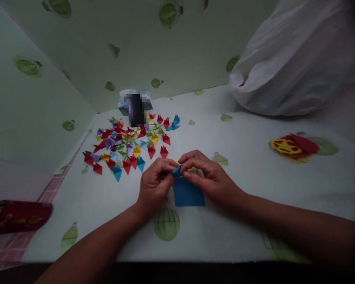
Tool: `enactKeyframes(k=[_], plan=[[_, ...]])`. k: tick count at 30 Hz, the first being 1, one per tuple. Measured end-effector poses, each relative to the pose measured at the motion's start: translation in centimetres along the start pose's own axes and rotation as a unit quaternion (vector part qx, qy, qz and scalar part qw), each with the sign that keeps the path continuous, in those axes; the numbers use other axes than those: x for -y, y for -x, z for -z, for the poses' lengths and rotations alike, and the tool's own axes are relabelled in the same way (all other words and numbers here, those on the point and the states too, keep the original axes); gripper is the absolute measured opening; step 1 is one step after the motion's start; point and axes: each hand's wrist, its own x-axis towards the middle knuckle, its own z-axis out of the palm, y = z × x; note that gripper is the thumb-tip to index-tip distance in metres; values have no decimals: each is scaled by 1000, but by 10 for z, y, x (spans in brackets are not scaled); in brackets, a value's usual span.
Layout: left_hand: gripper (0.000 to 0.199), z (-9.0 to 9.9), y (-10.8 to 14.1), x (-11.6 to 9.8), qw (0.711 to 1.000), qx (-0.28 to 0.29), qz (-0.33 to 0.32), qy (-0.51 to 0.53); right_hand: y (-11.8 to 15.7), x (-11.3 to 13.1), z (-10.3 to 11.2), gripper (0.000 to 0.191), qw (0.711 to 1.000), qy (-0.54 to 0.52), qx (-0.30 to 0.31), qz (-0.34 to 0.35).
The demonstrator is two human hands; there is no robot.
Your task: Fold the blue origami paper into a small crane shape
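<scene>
Between both hands is a small folded piece of blue paper [176, 170], pinched at its two ends. My left hand [156, 182] grips its left side with thumb and forefinger. From the other side, my right hand [206, 173] holds the piece, fingers bent and thumb underneath. Just below the fingers lies a flat square of blue paper [189, 192], with a bit of yellow paper [177, 161] showing behind the hands. To the left spreads a heap of small folded paper pieces [126, 144] in red, blue, yellow, green and purple.
A tissue box [149, 100] stands behind the heap, with a dark blurred object [137, 110] before it. A white plastic bag [284, 79] fills the back right. Red and yellow cut-outs [292, 148] lie at right. A red can-like container [20, 216] is at left.
</scene>
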Motion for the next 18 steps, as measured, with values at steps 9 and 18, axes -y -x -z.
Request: enactKeyframes(k=[9,18], plan=[[8,0,0,-3,990,-40,108,86,5,-3,-3,29,984,116,-51,127],[5,-3,1,-2,993,-25,90,78,5,0,-5,30,961,216,-70,161]])
